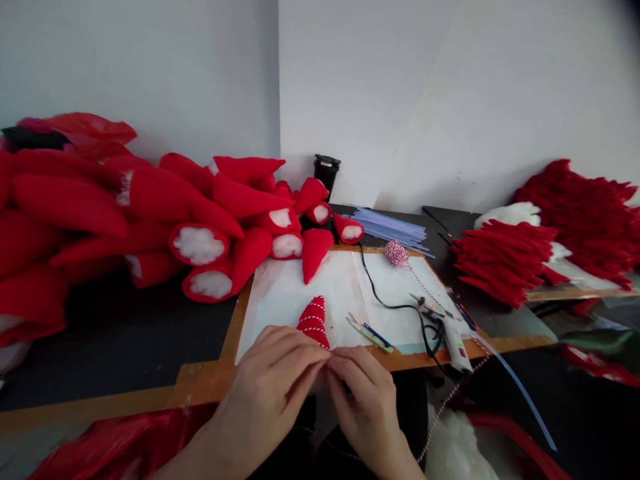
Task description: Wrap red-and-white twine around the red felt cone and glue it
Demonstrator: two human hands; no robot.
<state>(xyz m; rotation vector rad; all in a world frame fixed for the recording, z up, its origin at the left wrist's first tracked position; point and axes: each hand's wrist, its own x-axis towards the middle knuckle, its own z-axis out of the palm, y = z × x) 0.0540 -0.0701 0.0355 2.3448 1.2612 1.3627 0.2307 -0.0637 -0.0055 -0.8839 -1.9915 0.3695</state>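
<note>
A small red felt cone (pixel 314 321), wound in a spiral with red-and-white twine, points away from me at the front of the white work sheet. My left hand (pixel 273 380) is closed on its near end, fingers covering the base. Meeting it at the fingertips, my right hand (pixel 365 397) is pinched at the cone's lower edge, where the twine ends in view; the pinch itself is mostly hidden. Loose red-and-white twine (pixel 440 410) hangs down on the right, past my right wrist. Thread snips (pixel 370 332) with a green and blue handle lie just beyond my right hand.
Stuffed red cones (pixel 170 200) are heaped at the left. A hot glue gun (pixel 453 333) with a black cord and clear glue stick lies right, near a twine ball (pixel 397 254). Behind are glue sticks (pixel 385 227) and a black canister (pixel 327 175); red felt pieces (pixel 505 257) are stacked right.
</note>
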